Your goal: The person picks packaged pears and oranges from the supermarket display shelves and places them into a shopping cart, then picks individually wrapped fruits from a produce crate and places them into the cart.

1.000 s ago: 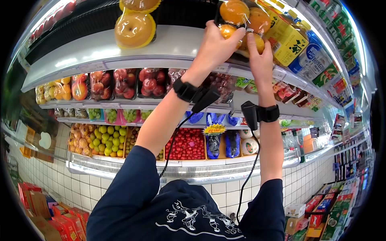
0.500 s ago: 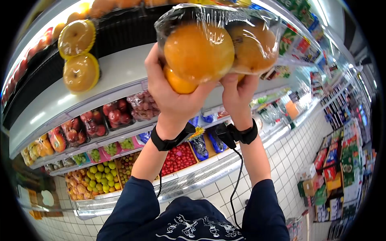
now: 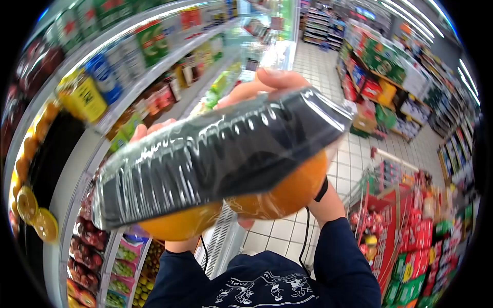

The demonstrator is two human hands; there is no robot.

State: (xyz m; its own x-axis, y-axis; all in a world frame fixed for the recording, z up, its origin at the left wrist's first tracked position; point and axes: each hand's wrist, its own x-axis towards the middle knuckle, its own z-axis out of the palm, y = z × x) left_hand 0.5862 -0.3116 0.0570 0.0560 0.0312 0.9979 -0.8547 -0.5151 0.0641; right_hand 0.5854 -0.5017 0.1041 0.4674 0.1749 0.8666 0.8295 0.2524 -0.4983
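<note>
A black tray of oranges (image 3: 221, 149) in clear film is held up close to the camera, tilted, its dark side facing me and the oranges on the lower side. Behind its left part is my left hand (image 3: 151, 128); only some fingertips show above the tray edge. My right hand (image 3: 267, 84) wraps the right part, with fingers over the top edge. The tray hides most of both palms. A black band sits on my right wrist.
On the left stand refrigerated shelves (image 3: 138, 77) with drinks, packed fruit and two round yellow fruits (image 3: 37, 215). A shopping cart (image 3: 385, 174) is at the right, near stacked red boxes (image 3: 416, 241). A tiled floor (image 3: 313, 61) runs ahead.
The tray has come off the shelf in both hands and turned so its dark side faces the camera. The view has swung right, from the fruit shelves toward the aisle and cart.
</note>
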